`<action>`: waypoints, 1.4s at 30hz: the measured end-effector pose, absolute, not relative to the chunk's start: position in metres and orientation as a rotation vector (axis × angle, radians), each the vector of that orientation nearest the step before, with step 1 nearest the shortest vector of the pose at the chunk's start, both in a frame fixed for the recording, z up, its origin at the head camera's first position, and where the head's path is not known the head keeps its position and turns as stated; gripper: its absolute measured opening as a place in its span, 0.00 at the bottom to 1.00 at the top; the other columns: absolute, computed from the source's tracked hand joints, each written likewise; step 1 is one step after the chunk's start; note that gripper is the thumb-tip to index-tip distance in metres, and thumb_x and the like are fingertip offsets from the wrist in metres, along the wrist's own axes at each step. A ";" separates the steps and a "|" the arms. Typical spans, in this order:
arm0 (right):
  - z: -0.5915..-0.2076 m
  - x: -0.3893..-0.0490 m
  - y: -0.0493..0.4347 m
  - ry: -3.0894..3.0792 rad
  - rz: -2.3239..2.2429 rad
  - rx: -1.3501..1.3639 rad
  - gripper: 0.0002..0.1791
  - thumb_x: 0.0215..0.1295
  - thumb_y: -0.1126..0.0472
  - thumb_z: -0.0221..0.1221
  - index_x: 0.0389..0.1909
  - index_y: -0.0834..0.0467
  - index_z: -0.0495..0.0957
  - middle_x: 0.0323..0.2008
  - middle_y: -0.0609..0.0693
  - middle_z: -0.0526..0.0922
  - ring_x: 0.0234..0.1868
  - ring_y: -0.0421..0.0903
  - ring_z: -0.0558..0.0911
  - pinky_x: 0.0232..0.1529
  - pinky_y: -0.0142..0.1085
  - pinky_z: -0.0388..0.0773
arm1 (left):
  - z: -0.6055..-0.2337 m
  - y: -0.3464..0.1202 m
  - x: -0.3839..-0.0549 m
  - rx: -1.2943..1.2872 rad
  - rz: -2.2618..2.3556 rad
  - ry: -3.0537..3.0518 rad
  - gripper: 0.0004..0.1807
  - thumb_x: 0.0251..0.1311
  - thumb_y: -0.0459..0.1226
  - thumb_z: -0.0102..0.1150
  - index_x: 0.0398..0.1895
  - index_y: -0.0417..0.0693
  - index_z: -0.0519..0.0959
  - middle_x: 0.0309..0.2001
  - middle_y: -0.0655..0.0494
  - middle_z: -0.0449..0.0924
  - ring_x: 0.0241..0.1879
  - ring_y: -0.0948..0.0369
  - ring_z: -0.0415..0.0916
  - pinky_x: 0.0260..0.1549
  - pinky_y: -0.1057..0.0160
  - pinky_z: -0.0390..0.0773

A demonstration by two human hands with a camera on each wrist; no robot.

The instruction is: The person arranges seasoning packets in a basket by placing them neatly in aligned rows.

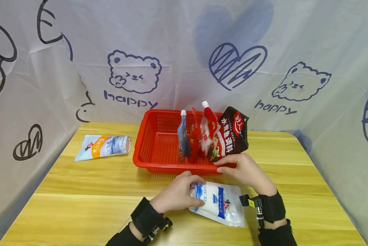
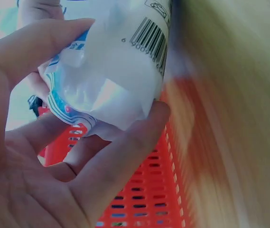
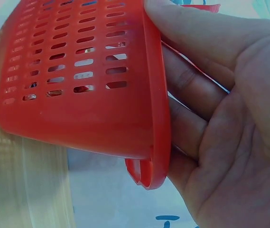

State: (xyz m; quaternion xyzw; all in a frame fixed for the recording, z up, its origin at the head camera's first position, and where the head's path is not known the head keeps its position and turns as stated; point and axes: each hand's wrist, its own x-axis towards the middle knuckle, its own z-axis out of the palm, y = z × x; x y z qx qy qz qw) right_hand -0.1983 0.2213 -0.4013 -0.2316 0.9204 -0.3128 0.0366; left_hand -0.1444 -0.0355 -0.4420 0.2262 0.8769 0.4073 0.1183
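This looked like a screened-off tabletop booth. Doodle-covered cloth (image 1: 184, 30) walled three sides of a wood-grained table (image 1: 79, 198).

Red slotted plastic basket (image 1: 165, 167) at the back edge of the yellow wood-grained surface (image 1: 79, 201); by the basket's front edge, a white-and-clear plastic pouch (image 1: 214, 201) banded blue; near the surface's back left corner, a pale-blue plastic pouch (image 1: 103, 147) banded orange.

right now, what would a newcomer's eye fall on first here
Probably the red perforated basket at the far middle of the table, a black boiled-fish seasoning pouch sticking up at its right end. Next, the left hand gripping a white-and-blue pouch in front, and the right hand holding the basket's rim.
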 end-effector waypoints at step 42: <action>-0.401 -0.197 0.219 2.866 -0.993 -0.747 0.08 0.70 0.61 0.67 0.47 0.53 0.91 0.44 0.49 0.89 0.41 0.48 0.79 0.41 0.37 0.79 | -0.376 -0.117 -0.123 0.742 1.502 2.684 0.24 0.50 0.39 0.82 0.53 0.54 0.88 0.35 0.58 0.72 0.40 0.57 0.72 0.32 0.66 0.80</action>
